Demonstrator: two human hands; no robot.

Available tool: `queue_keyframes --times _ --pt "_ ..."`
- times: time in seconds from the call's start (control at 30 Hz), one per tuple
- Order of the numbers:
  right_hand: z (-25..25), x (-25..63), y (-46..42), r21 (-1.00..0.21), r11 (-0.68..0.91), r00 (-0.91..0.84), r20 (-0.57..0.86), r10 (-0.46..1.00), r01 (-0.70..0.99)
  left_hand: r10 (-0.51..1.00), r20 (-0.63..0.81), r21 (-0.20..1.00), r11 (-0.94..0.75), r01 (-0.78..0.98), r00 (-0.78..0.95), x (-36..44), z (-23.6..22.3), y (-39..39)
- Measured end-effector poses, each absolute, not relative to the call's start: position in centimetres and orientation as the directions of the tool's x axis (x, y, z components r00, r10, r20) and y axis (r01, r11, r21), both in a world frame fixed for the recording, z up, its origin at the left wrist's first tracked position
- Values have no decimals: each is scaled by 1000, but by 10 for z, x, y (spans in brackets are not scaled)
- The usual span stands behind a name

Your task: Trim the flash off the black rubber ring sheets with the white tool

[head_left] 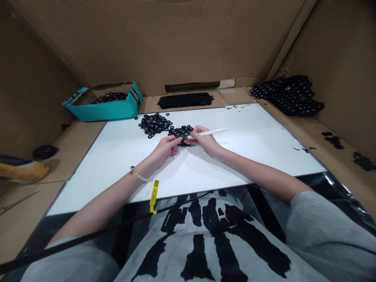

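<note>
My left hand (167, 147) pinches the near edge of a small black sheet of punched rings (181, 132) lying on the white board (117, 156). My right hand (205, 141) is closed around a white pen-like stick (210, 132), its tip pointing left into the sheet. Just behind and left of the sheet lies a heap of loose black rings (154, 123). My left wrist wears a bead bracelet.
A teal box (102, 110) with black rings stands at the back left. A black punched mat (185, 100) lies at the back centre, and a stack of such mats (289, 95) at the back right. Cardboard walls enclose the bench. A yellow tag hangs on a black cable (154, 196).
</note>
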State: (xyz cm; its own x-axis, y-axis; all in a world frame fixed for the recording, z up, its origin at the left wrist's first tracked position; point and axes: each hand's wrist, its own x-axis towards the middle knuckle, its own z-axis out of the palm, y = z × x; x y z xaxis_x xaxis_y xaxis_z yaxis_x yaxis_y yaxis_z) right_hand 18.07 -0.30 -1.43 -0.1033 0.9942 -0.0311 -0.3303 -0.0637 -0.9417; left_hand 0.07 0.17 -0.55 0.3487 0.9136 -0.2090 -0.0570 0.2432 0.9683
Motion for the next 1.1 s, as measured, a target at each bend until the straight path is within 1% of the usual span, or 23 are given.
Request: queue_keyframes --times 0.1,0.2,0.33,0.43,0.53,0.9,1.0,1.1 --pt "-16 181 -3 -955 -43 -105 -12 994 -293 913 -211 966 249 -65 349 0 -5 1" --pt "-20 179 -4 -975 14 -109 39 993 -222 913 -214 960 262 -96 346 0 -5 1" --pt "-25 175 -9 -987 133 -104 142 984 -86 911 -223 954 277 -115 346 -1 -8 2" --pt "-26 174 -12 -973 228 -101 223 970 36 910 -226 954 279 -112 347 -1 -8 3" --pt "-24 175 -13 -957 271 -98 261 960 107 910 -234 953 284 -105 343 0 -7 2" --pt "-25 172 -13 -929 321 -95 309 946 182 919 -232 959 270 -81 319 0 -8 4" --pt "-28 173 -11 -918 338 -91 326 941 207 914 -223 961 265 -83 338 -1 -11 5" --pt "-30 174 -8 -926 322 -87 311 946 197 903 -230 960 272 -69 364 -2 -11 5"
